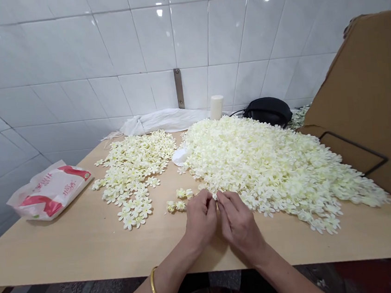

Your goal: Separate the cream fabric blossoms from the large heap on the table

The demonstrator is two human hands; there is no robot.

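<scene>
My left hand (202, 218) and my right hand (239, 221) meet over the front middle of the table, both closed in a pinch. Between their fingertips shows a small whitish artificial flower (214, 196), mostly hidden by the fingers. Just left of my left hand lie several small clustered blossoms (181, 206). A large heap of pale cream artificial flowers (263, 158) spreads behind and to the right of my hands. To the left is a smaller, flatter pile of cream flowers (137, 164) with yellowish centres.
A red and white plastic package (51, 189) lies at the table's left edge. At the back are a white cloth (165, 120), a cream cylinder (216, 107) and a black rounded object (267, 111). A large cardboard box (368, 100) stands on the right, near a bent dark rod (356, 148).
</scene>
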